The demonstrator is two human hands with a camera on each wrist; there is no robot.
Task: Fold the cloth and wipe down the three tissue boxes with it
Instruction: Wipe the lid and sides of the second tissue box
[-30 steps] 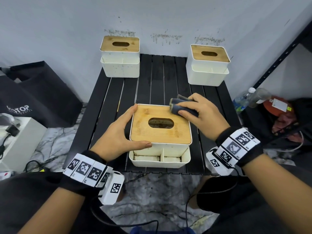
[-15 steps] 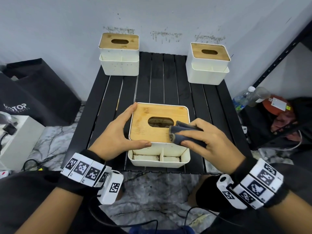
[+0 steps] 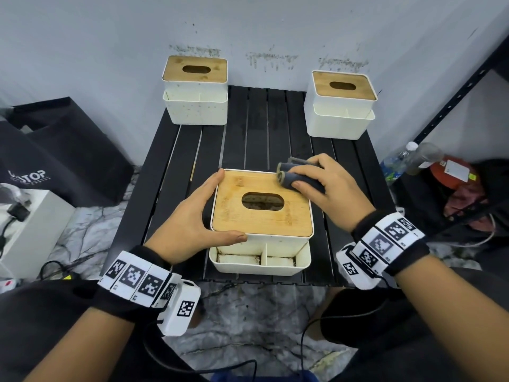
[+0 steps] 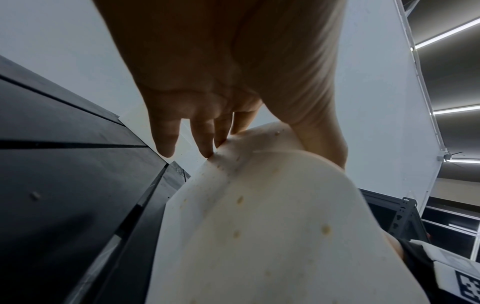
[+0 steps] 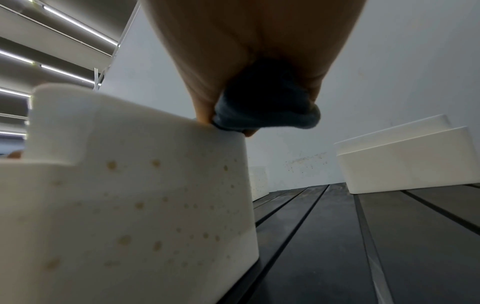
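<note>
Gripping the folded cloth (image 3: 298, 180), the right hand (image 3: 327, 188) presses it on the near tissue box's (image 3: 261, 216) bamboo lid; left hand (image 3: 190, 219), fingers straight, braces its side on the bench (image 3: 264, 125). Cloth soft; box probably light, liable to slide.

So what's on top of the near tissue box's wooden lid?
On the near tissue box, the right hand presses the folded cloth onto the lid's far right corner. The lid under the cloth is hidden; the slot's contents are too dark to tell.

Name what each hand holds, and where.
Right hand grips the folded cloth across its middle. Left hand braces the near tissue box at its left side.
</note>
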